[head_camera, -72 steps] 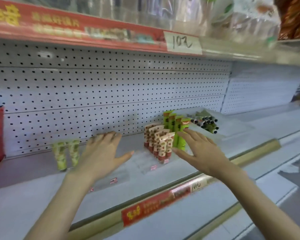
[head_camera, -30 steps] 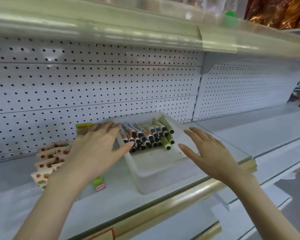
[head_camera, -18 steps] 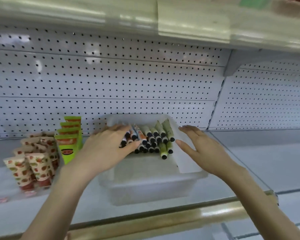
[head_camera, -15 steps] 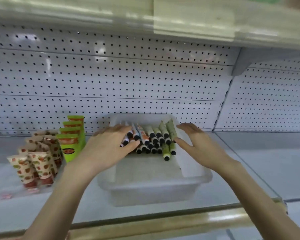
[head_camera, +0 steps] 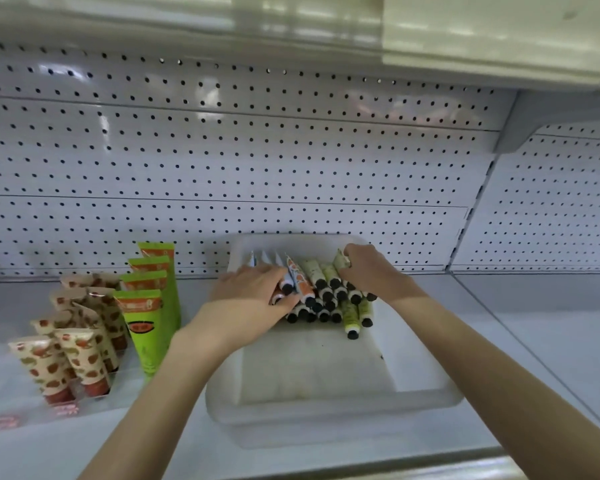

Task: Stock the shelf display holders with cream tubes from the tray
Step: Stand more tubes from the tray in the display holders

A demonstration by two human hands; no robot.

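Forearms reach in from the lower edge over the front lip of the white shelf, both bare, converging on a translucent white plastic tray that sits on the shelf just ahead. The near half of the tray is bare; the cream tubes lie heaped in its far half, caps toward the camera, most of them pale green with black caps, a few white and orange ones on the left side of the pile. The left hand lies palm down on the left side of the heap, fingers loosely curled over the white and orange tubes and touching them; whether it has one gripped cannot be told. The right hand rests on the right side of the heap, fingers bent around the far ends of the green tubes, again touching but not clearly clasping any. To the left of the tray, well apart from the hands, clear display holders carry upright cream-coloured tubes with red-brown spots and, just beside them, a row of bright green tubes with orange bands. Their printing is too blurred to read. Behind everything stands a white pegboard back panel.
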